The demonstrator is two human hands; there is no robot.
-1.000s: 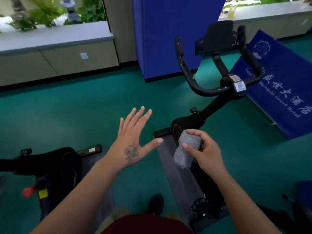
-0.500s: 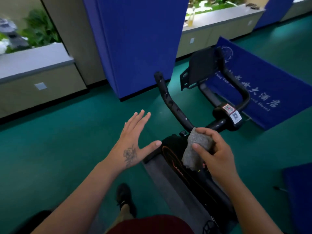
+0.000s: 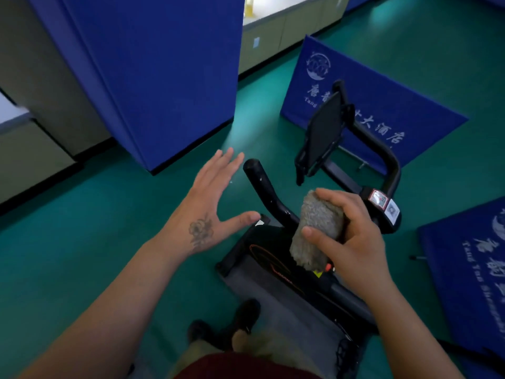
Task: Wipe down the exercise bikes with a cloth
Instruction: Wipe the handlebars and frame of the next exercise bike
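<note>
A black exercise bike stands on a grey mat right below me, its curved handlebar rising toward my hands and a dark tablet holder at the front. My right hand grips a folded grey cloth above the bike's frame, just behind the handlebar stem. My left hand hovers with fingers spread, a little left of the left handlebar tip, touching nothing.
A blue padded pillar stands close ahead on the left. Blue banners with white lettering lean behind the bike and at the right. Green floor spreads to the left. My shoe rests by the mat.
I have stepped closer and the view has swung right and down. The bike now lies directly under my hands. Both hands keep the same pose, the cloth still held.
</note>
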